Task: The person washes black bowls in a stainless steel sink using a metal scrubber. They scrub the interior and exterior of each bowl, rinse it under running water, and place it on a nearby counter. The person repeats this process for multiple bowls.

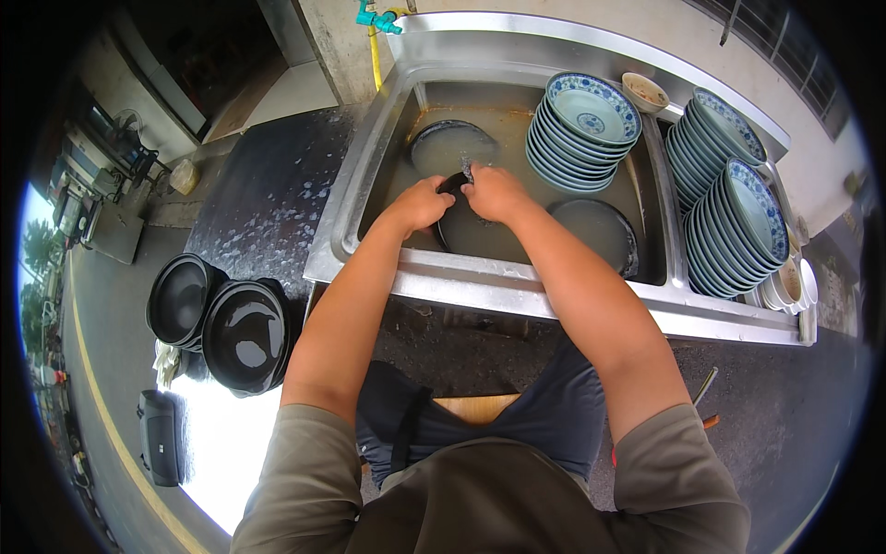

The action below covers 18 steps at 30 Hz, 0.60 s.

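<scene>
My left hand [419,206] grips the rim of a black bowl [453,184], which is tilted and partly under cloudy water in a stainless steel sink [471,272]. Pressed to the same rim, my right hand [495,194] is closed on a grey scrubber that looks like steel wool [466,167]. Behind my hands, a black round dish [450,126] lies in the water. Another black dish [631,242] rests under the water near the front right. A tall stack of blue-and-white patterned bowls [581,149] stands in the sink, right of my hands.
More patterned bowls [737,232] are stacked on the right, near white cups [789,284]. A small bowl [645,93] sits on the back ledge. Left are a wet dark table [270,180], stacked black dishes [246,336] and a portable speaker [159,438]. A teal tap [377,17] is behind.
</scene>
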### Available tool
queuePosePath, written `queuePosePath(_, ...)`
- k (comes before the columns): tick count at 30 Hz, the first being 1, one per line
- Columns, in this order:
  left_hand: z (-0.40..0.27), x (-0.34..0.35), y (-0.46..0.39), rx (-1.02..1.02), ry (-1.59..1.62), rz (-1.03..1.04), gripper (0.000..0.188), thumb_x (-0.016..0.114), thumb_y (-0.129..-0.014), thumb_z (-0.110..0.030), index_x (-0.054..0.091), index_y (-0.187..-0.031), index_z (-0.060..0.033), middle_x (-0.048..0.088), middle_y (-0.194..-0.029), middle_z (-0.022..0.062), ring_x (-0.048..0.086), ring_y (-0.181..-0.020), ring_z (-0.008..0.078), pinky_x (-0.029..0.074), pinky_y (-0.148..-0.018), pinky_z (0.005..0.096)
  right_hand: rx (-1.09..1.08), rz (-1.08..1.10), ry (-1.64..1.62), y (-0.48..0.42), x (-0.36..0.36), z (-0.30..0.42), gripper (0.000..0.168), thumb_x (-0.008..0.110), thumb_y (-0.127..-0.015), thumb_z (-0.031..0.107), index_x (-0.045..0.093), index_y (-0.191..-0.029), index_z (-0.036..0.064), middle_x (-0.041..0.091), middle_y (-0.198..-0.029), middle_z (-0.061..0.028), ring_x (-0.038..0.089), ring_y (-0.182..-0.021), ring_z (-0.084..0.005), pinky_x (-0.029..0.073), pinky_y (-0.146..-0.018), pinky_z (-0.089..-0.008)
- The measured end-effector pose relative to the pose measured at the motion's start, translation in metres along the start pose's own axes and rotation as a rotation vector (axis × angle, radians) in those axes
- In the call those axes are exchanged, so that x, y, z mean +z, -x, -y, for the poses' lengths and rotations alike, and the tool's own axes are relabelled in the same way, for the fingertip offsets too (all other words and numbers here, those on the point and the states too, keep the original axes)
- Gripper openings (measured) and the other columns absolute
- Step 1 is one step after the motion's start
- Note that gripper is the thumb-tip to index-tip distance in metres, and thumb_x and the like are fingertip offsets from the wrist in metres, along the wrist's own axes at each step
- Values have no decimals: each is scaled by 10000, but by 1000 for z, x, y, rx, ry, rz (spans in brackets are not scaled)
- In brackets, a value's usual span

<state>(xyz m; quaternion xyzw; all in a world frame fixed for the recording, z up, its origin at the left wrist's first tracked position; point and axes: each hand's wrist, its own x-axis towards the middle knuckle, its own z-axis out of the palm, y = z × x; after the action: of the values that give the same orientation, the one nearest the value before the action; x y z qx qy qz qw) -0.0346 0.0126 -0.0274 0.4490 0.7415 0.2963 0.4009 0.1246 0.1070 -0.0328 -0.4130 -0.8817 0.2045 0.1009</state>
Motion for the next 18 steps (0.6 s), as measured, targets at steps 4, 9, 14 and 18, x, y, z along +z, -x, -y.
queuePosePath(4,0,1,-1,6,-8,-3,478,638,-994,-238,615,-1443,-77,725,-1254,170,718,-1072,295,617,-794,427,-20,-26,-20,-2,3,-3,388,649,-1014,271,635,-1308,19,720,-1252,-238,677,-1197,-423,547,-1008,-510)
queuePosePath(9,0,-1,0,8,-42,6,499,653,-986,-257,613,-1442,-61,723,-1261,175,716,-1080,302,617,-793,424,-4,-7,-52,-1,1,0,397,626,-1030,291,633,-1324,25,715,-1266,-237,666,-1218,-422,539,-1021,-510)
queuePosePath(14,-6,0,5,30,-70,22,519,664,-979,-277,608,-1444,-52,714,-1281,184,712,-1085,314,616,-788,421,-29,-89,-111,-4,7,-6,423,612,-1031,340,637,-1299,15,708,-1220,-281,656,-1175,-470,517,-1013,-536)
queuePosePath(18,-2,-1,5,40,-91,18,526,666,-978,-287,605,-1443,-47,706,-1294,193,708,-1098,325,610,-799,422,-44,-72,-139,-5,7,-4,413,610,-1030,340,641,-1275,9,707,-1213,-290,656,-1169,-475,516,-1000,-542)
